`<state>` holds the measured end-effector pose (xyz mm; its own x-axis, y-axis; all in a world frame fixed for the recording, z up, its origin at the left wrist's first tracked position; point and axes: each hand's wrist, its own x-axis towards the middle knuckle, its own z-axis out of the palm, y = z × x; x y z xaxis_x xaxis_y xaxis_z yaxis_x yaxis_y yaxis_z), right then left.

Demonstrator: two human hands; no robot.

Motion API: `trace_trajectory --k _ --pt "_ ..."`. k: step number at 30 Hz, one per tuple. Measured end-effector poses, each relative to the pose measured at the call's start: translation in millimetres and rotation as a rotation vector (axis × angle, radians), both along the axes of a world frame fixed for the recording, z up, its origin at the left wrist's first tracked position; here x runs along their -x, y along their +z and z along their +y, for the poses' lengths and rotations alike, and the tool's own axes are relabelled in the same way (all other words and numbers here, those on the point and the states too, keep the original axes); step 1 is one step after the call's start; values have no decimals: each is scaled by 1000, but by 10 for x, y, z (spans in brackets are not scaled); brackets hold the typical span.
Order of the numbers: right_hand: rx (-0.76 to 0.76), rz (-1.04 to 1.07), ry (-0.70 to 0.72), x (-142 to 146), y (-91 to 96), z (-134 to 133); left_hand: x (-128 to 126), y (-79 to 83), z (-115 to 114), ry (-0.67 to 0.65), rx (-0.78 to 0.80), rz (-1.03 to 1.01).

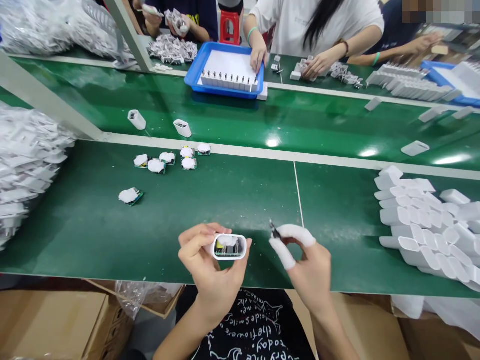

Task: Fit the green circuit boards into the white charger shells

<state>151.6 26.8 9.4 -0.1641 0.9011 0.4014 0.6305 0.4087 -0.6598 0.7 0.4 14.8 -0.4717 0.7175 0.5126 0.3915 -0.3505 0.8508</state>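
Observation:
My left hand [210,265] grips a white charger shell [229,247], open end facing me, with a circuit board visible inside. My right hand [305,260] wears white finger cots on thumb and forefinger and pinches a small dark part [274,231] just to the right of the shell. Both hands hover over the near edge of the green worktable [157,225]. Several small circuit boards with white caps [170,159] lie on the table to the far left. A pile of empty white shells [423,220] sits at the right.
A green conveyor belt [307,120] carries loose white shells [182,128]. Beyond it other people work around a blue tray [198,70] of upright parts. Bagged white parts [26,165] are heaped at left. Cardboard boxes [56,325] stand under the table.

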Motion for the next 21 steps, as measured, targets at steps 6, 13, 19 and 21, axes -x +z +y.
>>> trace_trajectory --k 6,13,19,21 --pt "-312 -227 129 24 414 -173 0 19 -19 20 -3 76" --pt "-339 -265 85 31 382 -246 6 41 -40 35 -17 109" --pt "-333 -260 69 18 372 -289 -17 37 -63 -16 -7 117" --pt "-345 -246 69 5 363 -304 -22 31 -77 -55 -10 121"
